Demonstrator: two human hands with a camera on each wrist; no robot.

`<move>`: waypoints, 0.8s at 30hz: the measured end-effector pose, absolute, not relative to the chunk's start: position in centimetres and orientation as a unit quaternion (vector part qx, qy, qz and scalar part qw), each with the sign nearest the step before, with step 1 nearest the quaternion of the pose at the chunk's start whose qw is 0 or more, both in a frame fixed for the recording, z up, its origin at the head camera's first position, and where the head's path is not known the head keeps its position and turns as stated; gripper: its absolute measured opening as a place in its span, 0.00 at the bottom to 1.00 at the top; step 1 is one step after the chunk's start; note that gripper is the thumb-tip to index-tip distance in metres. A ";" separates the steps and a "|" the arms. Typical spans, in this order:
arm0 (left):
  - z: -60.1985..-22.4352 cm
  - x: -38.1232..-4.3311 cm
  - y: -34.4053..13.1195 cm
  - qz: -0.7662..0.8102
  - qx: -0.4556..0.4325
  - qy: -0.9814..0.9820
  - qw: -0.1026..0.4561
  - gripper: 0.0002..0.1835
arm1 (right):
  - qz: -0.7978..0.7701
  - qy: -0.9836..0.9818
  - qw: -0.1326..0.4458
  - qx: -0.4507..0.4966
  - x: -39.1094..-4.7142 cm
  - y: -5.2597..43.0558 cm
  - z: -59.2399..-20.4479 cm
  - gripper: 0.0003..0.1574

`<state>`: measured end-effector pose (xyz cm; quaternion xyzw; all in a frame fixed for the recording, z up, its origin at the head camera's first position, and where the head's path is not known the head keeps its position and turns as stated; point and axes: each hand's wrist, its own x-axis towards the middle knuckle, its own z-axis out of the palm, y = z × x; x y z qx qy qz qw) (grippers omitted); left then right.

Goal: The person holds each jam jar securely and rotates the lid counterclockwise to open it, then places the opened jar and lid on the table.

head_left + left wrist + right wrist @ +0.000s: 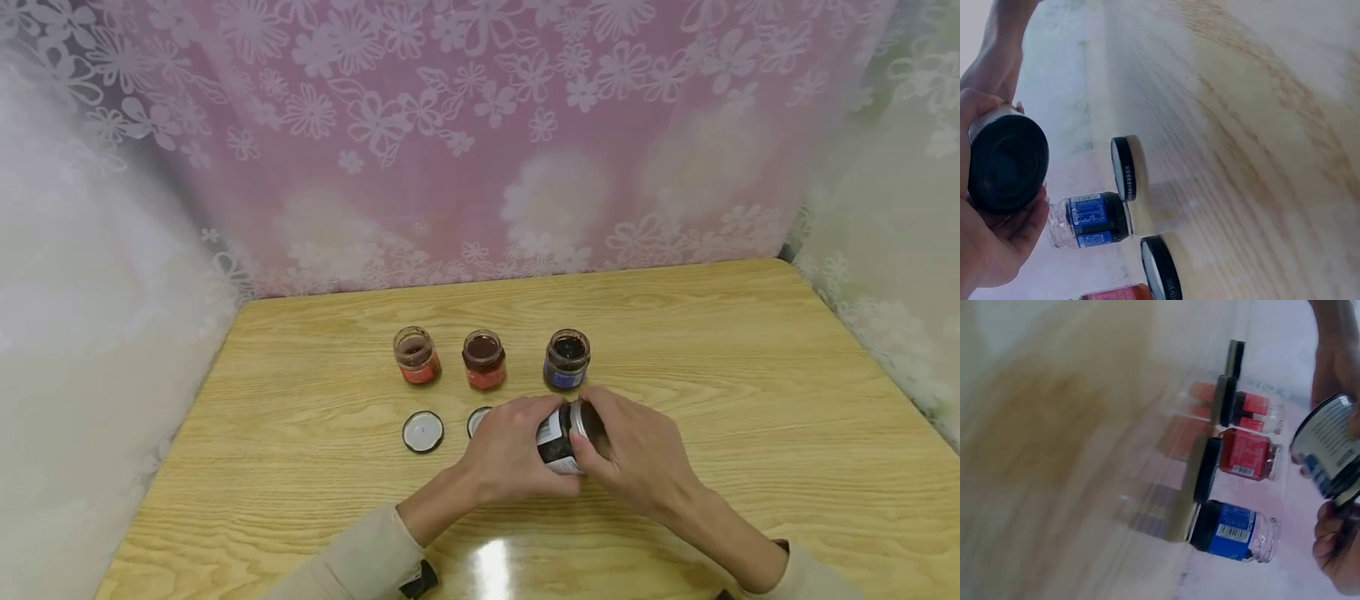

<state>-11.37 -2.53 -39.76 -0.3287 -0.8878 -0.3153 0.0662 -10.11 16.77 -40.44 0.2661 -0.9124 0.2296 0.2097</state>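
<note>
My left hand (513, 450) grips a dark glass jar (555, 450) with a white label, held tilted above the table. In the left wrist view its dark round base (1009, 164) faces the camera. My right hand (641, 450) holds the jar's silver-rimmed lid (592, 425) between thumb and fingers, at the end away from the left palm. Behind the hands stands an uncapped jar with a blue label (566, 360), dark inside. Two uncapped jars with red labels, a left one (417, 357) and a middle one (484, 360), stand beside it.
A loose lid (423, 432) lies inside up on the wooden table (300, 467). Another lid (477, 419) is partly covered by my left hand; a third lid (1208, 469) shows in the right wrist view. A flowered pink curtain (465, 167) hangs behind the table.
</note>
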 end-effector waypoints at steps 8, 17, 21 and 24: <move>-39.7 -11.4 -2.7 -0.346 -0.333 -0.877 0.007 0.30 | 0.221 -0.882 0.244 0.336 -10.7 17.5 -40.7 0.36; -40.2 -11.7 -3.2 -0.315 -0.324 -0.892 0.010 0.33 | 0.226 -0.930 0.049 0.286 -10.3 18.7 -39.2 0.37; -40.3 -11.8 -3.3 -0.293 -0.332 -0.896 0.023 0.33 | 0.255 -0.935 -0.029 0.245 -10.2 19.1 -38.2 0.38; -40.3 -11.8 -3.3 -0.277 -0.338 -0.899 0.029 0.33 | 0.259 -0.935 -0.067 0.233 -10.2 19.2 -37.6 0.39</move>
